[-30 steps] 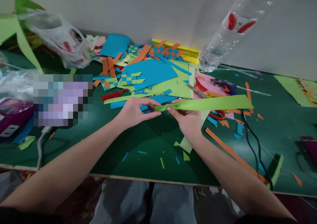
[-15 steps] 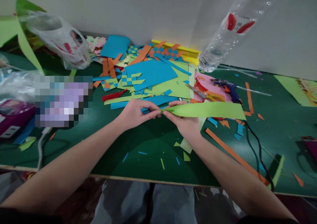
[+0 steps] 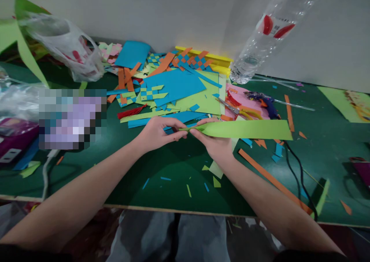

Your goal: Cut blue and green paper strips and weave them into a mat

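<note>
A light green paper strip (image 3: 251,129) stretches out to the right above the table, its left end narrowed and folded between my fingers. My left hand (image 3: 158,134) pinches that narrow end between thumb and fingertips. Right beside it, my right hand (image 3: 215,140) grips the strip where it widens, thumb in front and fingers behind. Just beyond both hands lie blue paper strips (image 3: 170,120), a blue sheet (image 3: 179,85) and woven paper pieces (image 3: 152,93). Scissors with yellow handles (image 3: 231,107) rest behind the strip.
A plastic bottle (image 3: 251,57) leans at the back right. A white plastic bag (image 3: 72,49) and a blurred-out purple object (image 3: 72,119) are at left. An orange strip (image 3: 271,179), a black cord (image 3: 302,173) and paper scraps lie on the green table (image 3: 173,194).
The green strip's free end reaches slightly farther right, and a little more of its narrow end shows at my left fingers. The view has shifted slightly.
</note>
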The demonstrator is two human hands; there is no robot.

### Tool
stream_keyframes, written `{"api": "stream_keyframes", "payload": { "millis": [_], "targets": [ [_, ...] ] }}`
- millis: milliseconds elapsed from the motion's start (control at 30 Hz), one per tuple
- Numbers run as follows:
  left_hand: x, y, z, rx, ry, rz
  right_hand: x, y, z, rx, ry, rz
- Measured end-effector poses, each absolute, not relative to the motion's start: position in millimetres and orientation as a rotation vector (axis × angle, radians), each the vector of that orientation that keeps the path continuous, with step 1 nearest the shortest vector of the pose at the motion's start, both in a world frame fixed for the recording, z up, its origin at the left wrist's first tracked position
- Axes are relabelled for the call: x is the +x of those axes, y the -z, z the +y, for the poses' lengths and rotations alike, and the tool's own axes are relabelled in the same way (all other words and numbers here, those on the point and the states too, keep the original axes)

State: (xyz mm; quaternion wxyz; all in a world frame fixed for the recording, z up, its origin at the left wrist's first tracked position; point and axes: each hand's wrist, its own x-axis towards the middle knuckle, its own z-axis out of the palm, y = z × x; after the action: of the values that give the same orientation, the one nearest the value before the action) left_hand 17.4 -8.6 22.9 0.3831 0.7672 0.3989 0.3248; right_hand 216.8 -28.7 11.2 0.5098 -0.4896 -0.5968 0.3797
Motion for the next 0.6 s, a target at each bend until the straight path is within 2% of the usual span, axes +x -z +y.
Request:
{"api": "stream_keyframes", "payload": {
  "millis": [600],
  "targets": [
    [15.7,-22.9,-7.3,1.971,-0.791,1.002,215.9,-14.5,-29.4,-1.141,-1.025,-1.388]
  ]
}}
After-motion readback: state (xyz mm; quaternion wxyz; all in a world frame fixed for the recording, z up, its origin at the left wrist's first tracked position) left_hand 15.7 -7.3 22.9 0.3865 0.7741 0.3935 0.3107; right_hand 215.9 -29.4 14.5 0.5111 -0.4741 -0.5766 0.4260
